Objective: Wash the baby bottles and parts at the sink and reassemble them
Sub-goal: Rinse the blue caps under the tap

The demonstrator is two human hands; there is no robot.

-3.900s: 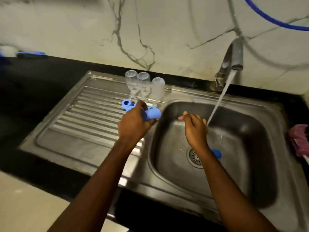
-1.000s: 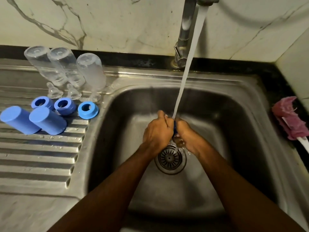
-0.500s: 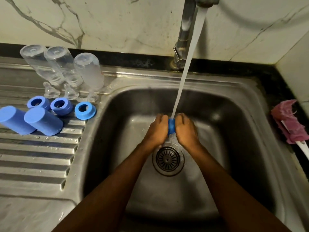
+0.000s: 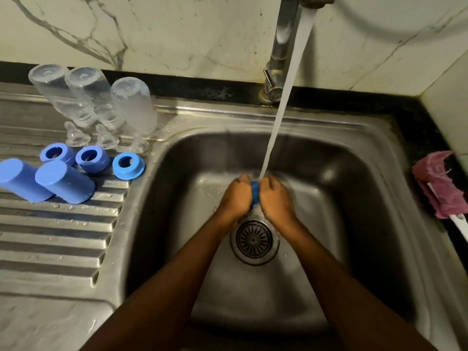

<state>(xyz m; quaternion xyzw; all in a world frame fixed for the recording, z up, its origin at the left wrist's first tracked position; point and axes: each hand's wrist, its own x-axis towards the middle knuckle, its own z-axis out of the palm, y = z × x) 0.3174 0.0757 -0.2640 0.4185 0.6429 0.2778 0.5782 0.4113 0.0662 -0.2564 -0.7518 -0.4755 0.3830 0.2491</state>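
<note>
My left hand (image 4: 234, 197) and my right hand (image 4: 274, 198) grip a blue bottle cap (image 4: 255, 192) between them under the running water (image 4: 283, 97), above the drain (image 4: 254, 239). Only a strip of the cap shows between my curled fingers. On the drainboard (image 4: 55, 236) stand three clear bottles (image 4: 97, 97) upside down, with three clear nipples (image 4: 76, 135) in front of them. Closer in sit three blue collar rings (image 4: 128, 165) and two blue caps (image 4: 64, 182).
The tap (image 4: 281, 49) rises at the back of the steel sink (image 4: 354, 198). A pink bottle brush (image 4: 442, 186) with a white handle lies on the dark counter to the right. A marble wall stands behind.
Since 3.9 s ago my left hand left the drainboard and joined my right hand in the basin. Over the last second both hands have kept hold of the blue cap, turning it under the stream.
</note>
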